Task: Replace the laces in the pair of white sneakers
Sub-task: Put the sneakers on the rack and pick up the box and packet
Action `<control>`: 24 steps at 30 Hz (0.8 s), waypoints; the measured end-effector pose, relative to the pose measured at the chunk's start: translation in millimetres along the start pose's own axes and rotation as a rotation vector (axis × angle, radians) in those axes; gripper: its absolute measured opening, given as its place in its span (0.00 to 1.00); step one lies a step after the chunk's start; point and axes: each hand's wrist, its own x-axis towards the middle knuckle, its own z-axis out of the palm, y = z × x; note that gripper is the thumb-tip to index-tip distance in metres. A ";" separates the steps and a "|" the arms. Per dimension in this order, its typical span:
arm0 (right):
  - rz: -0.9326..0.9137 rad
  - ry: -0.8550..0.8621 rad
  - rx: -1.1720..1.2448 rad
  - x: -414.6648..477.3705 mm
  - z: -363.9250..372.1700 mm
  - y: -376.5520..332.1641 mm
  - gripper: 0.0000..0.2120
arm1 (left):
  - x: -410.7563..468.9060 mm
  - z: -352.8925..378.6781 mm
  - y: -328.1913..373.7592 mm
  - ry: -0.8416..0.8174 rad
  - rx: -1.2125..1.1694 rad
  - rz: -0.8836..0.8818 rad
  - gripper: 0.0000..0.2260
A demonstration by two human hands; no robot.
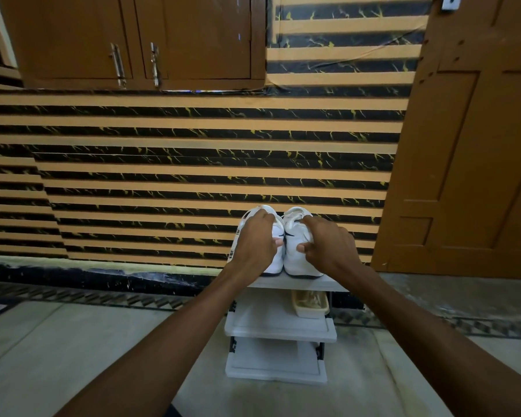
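A pair of white sneakers sits side by side on the top shelf of a small pale rack (298, 285), which stands on the floor (73, 341) against a striped wall (193, 164), at about 5 o'clock from the middle of the view. The left sneaker (278, 258) and right sneaker (295, 261) touch along their inner sides. Their near ends point to 6 o'clock and their rounded far ends to 12.

Both are clean white with a thin dark sole edge and a small dark mark on each inner side. The left one carries a strip of dark print down its 9 o'clock side. White laces (295, 217) show at the top of the right one.

The left hand (254, 245) grasps the left sneaker, fingers curled over its top and thumb on its inner side. The right hand (328, 245) grasps the right sneaker the same way.

On the second shelf, at 3 o'clock, lies a cream basket (310, 305). A brown door (463, 145) stands at 3 o'clock of the rack.
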 end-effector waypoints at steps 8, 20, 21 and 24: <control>-0.003 -0.024 0.006 -2.1 6.8 1.7 0.27 | -1.1 -2.7 4.0 0.019 -0.087 -0.078 0.19; 0.102 -0.109 0.792 -134.9 6.1 -59.5 0.04 | -157.1 -46.3 5.5 0.016 -0.430 -0.324 0.08; 0.106 -0.203 0.821 -149.3 19.1 -71.2 0.04 | -179.9 -47.6 -6.6 -0.005 -0.389 -0.365 0.08; 0.118 -0.396 0.851 -181.5 56.1 -99.0 0.04 | -233.8 -52.2 -46.4 -0.076 -0.312 -0.520 0.08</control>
